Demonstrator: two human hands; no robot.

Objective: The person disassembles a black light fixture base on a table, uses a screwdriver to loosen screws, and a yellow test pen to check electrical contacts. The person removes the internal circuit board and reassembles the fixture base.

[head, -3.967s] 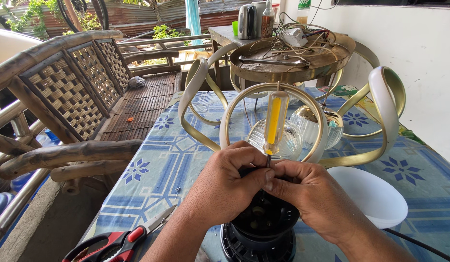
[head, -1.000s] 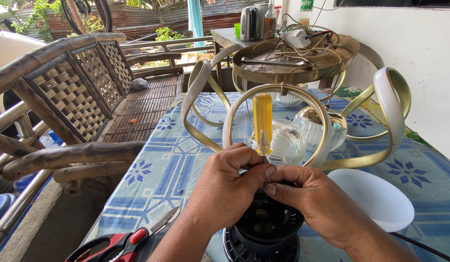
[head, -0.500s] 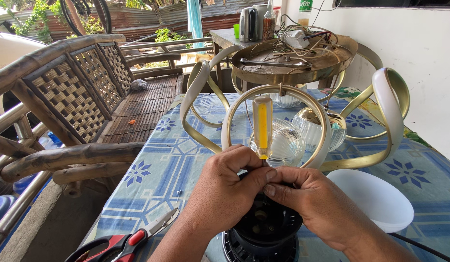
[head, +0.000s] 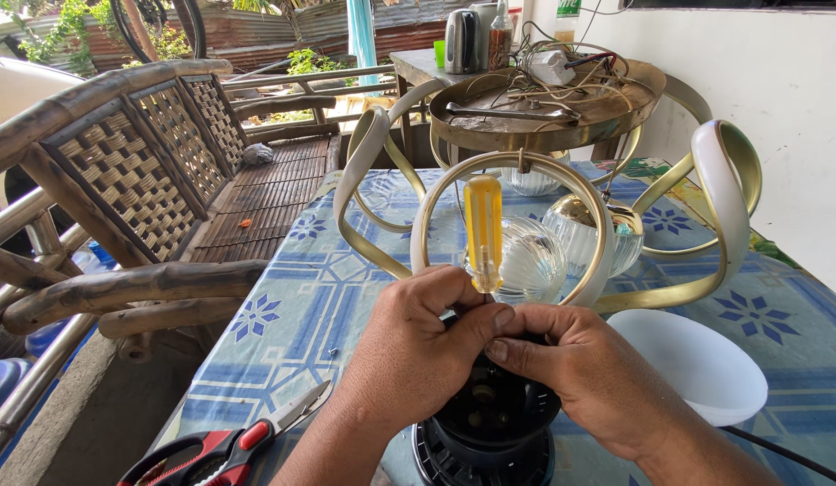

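Observation:
A yellow-handled screwdriver (head: 483,230) stands upright with its shaft pinched between the fingertips of both hands. My left hand (head: 416,346) grips the shaft from the left. My right hand (head: 575,360) meets it from the right, thumb and forefinger at the shaft. Under both hands sits a black round ribbed part (head: 490,427) on the table; the screwdriver's tip is hidden behind my fingers. Just beyond stands a brass-coloured chandelier frame (head: 544,135) with looping arms and clear ribbed glass shades (head: 528,261).
Red-and-black snips (head: 221,447) lie at the table's near left edge. A white bowl-shaped shade (head: 697,360) rests at the right. A small screw (head: 332,353) lies on the blue patterned tablecloth (head: 292,315). A bamboo bench (head: 148,180) stands left; a white wall is right.
The screwdriver handle has shifted from leaning right to upright and slightly left. Both hands have stayed on the shaft above the black part, with small finger movements.

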